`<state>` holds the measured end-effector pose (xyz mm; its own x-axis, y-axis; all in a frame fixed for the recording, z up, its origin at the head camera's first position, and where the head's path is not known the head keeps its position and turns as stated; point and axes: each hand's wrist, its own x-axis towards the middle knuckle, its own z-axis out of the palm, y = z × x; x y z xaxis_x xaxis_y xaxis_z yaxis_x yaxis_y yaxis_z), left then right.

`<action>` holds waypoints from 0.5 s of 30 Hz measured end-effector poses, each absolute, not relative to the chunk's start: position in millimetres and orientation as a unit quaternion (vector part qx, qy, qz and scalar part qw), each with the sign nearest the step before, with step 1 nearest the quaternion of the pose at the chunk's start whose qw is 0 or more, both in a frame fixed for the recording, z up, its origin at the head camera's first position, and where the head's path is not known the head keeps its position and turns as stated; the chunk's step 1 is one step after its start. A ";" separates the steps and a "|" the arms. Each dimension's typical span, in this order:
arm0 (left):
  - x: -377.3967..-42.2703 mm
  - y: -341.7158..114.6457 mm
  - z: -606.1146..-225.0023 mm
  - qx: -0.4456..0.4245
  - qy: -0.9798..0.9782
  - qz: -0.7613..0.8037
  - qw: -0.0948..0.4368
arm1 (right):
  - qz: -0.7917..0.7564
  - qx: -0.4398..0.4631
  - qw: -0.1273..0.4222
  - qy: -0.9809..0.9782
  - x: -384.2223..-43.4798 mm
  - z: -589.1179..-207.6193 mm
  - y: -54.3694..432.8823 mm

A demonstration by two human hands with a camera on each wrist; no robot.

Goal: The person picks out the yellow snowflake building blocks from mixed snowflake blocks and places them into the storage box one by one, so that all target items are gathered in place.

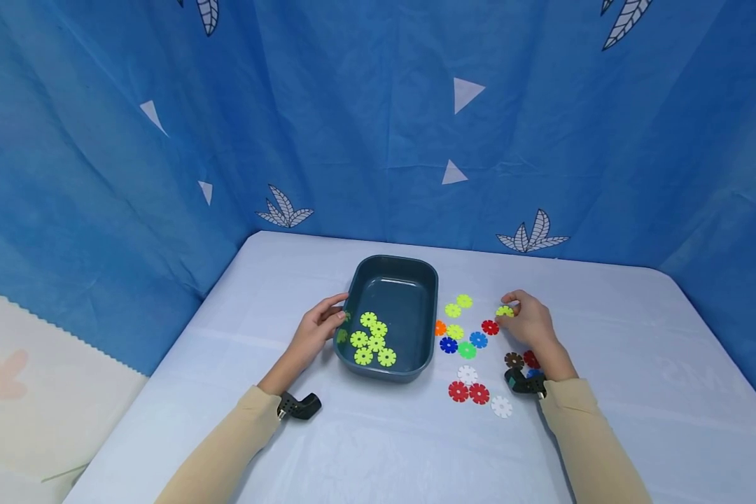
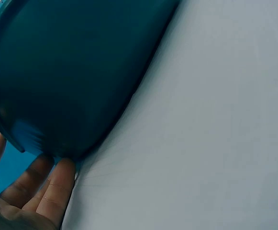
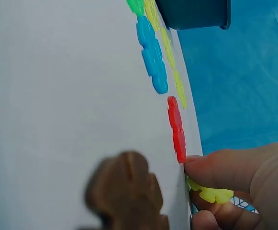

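Observation:
My right hand point(image 1: 529, 322) pinches a yellow notched plastic disc point(image 1: 505, 311) between thumb and fingers, close over the table. In the right wrist view this yellow disc point(image 3: 215, 195) shows below the thumb. A red disc point(image 1: 490, 327) lies just left of the hand; in the right wrist view the thumb tip is right at the red disc point(image 3: 176, 129). My left hand point(image 1: 311, 332) rests with loosely extended fingers against the left side of a dark teal bin point(image 1: 428, 329). Several yellow discs point(image 1: 376, 343) lie inside the bin's near half.
Right of the bin lie loose yellow point(image 1: 455, 332), orange point(image 1: 440, 327), blue point(image 1: 449, 345) and green discs point(image 1: 467, 350). Nearer are white point(image 1: 501, 407) and red discs point(image 1: 458, 391). A brown disc point(image 1: 514, 360) lies by the right wrist camera point(image 1: 523, 382). Behind the table hangs a blue curtain point(image 1: 378, 140).

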<state>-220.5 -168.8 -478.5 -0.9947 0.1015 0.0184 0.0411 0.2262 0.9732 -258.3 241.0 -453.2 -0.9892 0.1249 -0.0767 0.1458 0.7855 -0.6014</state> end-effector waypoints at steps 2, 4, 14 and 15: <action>-220.6 -168.6 -478.5 0.043 0.782 0.621 0.026 | -0.315 0.065 0.018 0.947 -258.3 -453.7 241.0; -220.6 -168.2 -478.4 0.040 0.781 0.623 0.027 | -0.313 0.063 0.020 0.947 -258.0 -453.4 241.1; -220.4 -168.5 -478.2 0.043 0.778 0.626 0.028 | -0.322 0.063 0.017 0.944 -256.4 -450.5 245.5; -220.4 -168.6 -478.0 0.044 0.778 0.627 0.028 | -0.324 0.063 0.015 0.944 -256.3 -450.0 246.1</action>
